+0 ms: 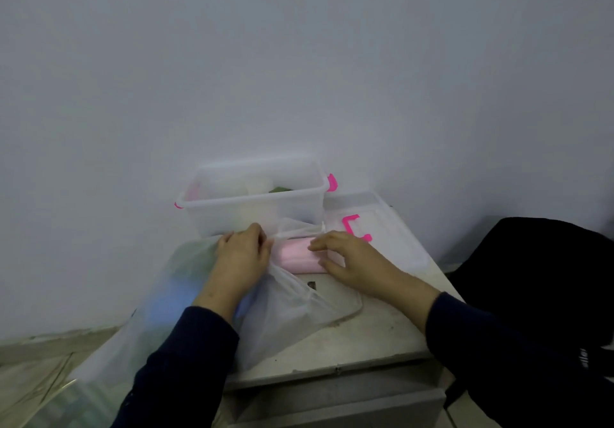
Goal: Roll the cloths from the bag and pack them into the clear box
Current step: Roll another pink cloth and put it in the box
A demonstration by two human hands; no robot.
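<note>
While the clear box (254,195) already shows a few rolled shapes behind its walls, a pink one at its left end, pale ones in the middle and something green toward the back, the job looks to be partway through rather than near its close. A pink cloth (297,256) lies on the worktop (375,331) just in front of the box, mostly rolled into a short cylinder, and it is not yet packed. The left hand (244,254) rests at the left end of that roll with its fingers curled against it; whether its grip closes on the cloth or on the edge of the bag is hard to tell through the blur. The right hand (345,261) lies on the right end, fingers spread and nearly straight, pressing the roll down rather than clutching it.

The bag (159,298), a thin translucent plastic one, sprawls over the left side of the worktop and hangs off its edge. Green and blue patches show through it, so I judge that several cloths remain to be taken out, rolled and packed. The lid (382,228) of the box, with a pink handle, lies flat to the right of the box, so closing up is also left.

No brand or label can be read on the box, lid or bag. Some white marks sit on dark fabric at the lower right edge, too cut off to read.
</note>
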